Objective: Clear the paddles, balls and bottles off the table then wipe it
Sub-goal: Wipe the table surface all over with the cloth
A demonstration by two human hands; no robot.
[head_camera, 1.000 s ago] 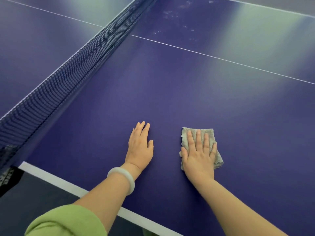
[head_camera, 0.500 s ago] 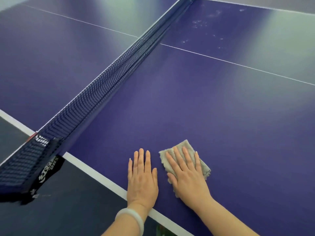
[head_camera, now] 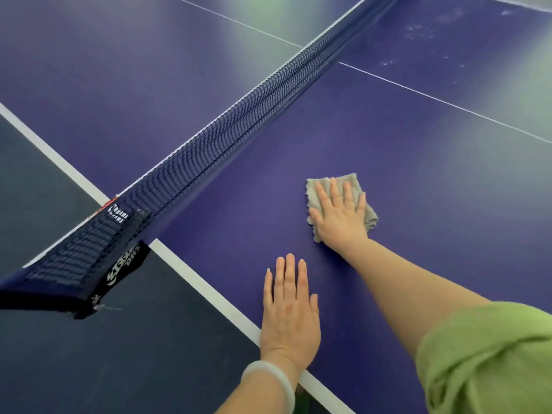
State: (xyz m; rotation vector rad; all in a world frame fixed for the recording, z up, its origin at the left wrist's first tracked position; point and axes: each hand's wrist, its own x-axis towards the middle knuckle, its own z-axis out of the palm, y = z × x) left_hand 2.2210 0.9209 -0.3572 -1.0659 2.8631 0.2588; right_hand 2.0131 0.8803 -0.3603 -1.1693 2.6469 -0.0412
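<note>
1. cloth, grey and folded small, lies flat on the purple table, on the half to the right of the net and well in from the near edge.
2. right hand lies on top of the cloth, palm down, fingers straight and a little spread, pressing it to the surface. the cloth's edges show past the fingertips and past the little-finger side.
3. left hand rests flat on the bare table top, fingers straight and close together, holding nothing. its heel sits over the white edge stripe. it is nearer the body than the right hand and apart from the cloth.
4. bracelet, pale and smooth, circles the left wrist. a green sleeve is bunched up on the right arm in the lower right corner.
5. net, dark blue with a white top band, runs from the lower left up to the top right across the table. its black clamp, with white lettering, hangs off the table's side just past the edge stripe.
6. line, thin and white, crosses the right half beyond the cloth. pale smudges mark the surface past it, near the far end of the net.
7. floor, dark, shows below the table edge at the lower left.
</note>
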